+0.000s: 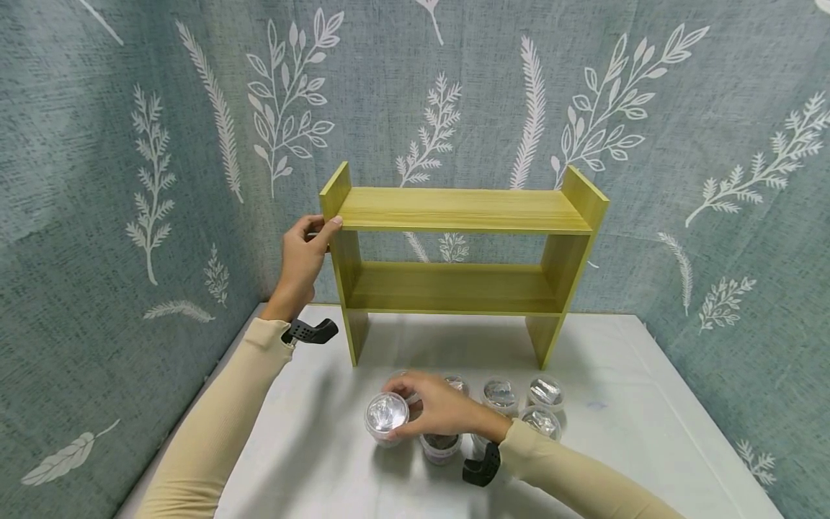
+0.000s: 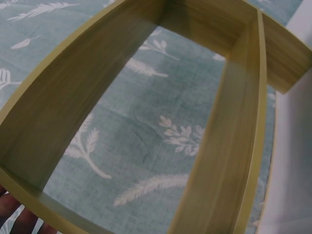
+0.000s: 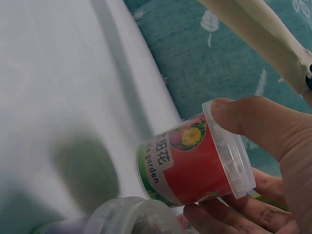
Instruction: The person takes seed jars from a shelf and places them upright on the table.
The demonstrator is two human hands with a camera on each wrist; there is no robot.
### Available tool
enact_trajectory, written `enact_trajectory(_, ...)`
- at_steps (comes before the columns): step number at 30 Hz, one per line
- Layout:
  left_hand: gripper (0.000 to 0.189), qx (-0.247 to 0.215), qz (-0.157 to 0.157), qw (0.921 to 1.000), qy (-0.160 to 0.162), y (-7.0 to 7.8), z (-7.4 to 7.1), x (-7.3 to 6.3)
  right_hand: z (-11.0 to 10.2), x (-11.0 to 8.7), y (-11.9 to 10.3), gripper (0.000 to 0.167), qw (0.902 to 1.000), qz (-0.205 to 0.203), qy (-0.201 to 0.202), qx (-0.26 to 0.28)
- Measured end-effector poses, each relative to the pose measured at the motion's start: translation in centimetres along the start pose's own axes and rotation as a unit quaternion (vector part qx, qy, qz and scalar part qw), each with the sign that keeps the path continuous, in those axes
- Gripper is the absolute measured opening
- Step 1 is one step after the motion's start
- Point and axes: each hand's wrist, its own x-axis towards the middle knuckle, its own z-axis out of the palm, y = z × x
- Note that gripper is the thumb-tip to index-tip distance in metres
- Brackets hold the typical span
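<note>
My right hand (image 1: 436, 405) grips a small plastic tub (image 3: 187, 161) around its clear lid, thumb on one side and fingers on the other. The tub has a red and green label with a flower picture and the words "little garden"; from the head view its foil-like top (image 1: 386, 412) faces up. My left hand (image 1: 305, 256) holds the left side panel of a yellow-green wooden two-tier shelf (image 1: 463, 209), thumb on the front edge near the upper board. In the left wrist view, its fingers (image 2: 24, 222) show at the panel's edge.
Several similar lidded tubs (image 1: 546, 391) stand in a cluster on the white table (image 1: 298, 447), just in front of the shelf and partly behind my right hand. A blue-green curtain (image 1: 415, 94) with white leaf prints hangs behind and along both sides.
</note>
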Motion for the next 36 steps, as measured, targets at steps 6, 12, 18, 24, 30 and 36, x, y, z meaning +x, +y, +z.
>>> enact_trajectory(6, 0.045, -0.001, -0.002, 1.0000, 0.002, 0.0, 0.2, 0.1, 0.2, -0.1, 0.2, 0.058, 0.9982, -0.007, -0.010, -0.059)
enact_trajectory(12, 0.046, -0.008, 0.001, 1.0000, -0.001, 0.1, 0.3, 0.1, 0.4, -0.1, 0.4, 0.059, 0.9858, -0.029, -0.012, -0.165)
enact_trajectory(18, 0.039, -0.015, -0.007, 0.9999, 0.004, 0.0, 0.2, 0.1, 0.8, -0.2, 0.7, 0.062, 0.9697, -0.030, -0.018, -0.242)
enact_trajectory(24, 0.039, -0.015, 0.004, 0.9999, 0.006, 0.0, 0.2, 0.0, 0.9, -0.3, 0.6, 0.063, 0.9648, -0.030, -0.026, -0.260)
enact_trajectory(30, 0.040, -0.013, 0.006, 0.9998, 0.013, -0.3, 0.3, 0.0, 1.0, -0.3, 0.6, 0.065, 0.9694, -0.028, -0.027, -0.242)
enact_trajectory(36, 0.043, -0.010, 0.008, 0.9998, 0.013, -0.4, 0.2, 0.1, 1.2, -0.1, 0.5, 0.063, 0.9590, -0.049, -0.022, -0.278)
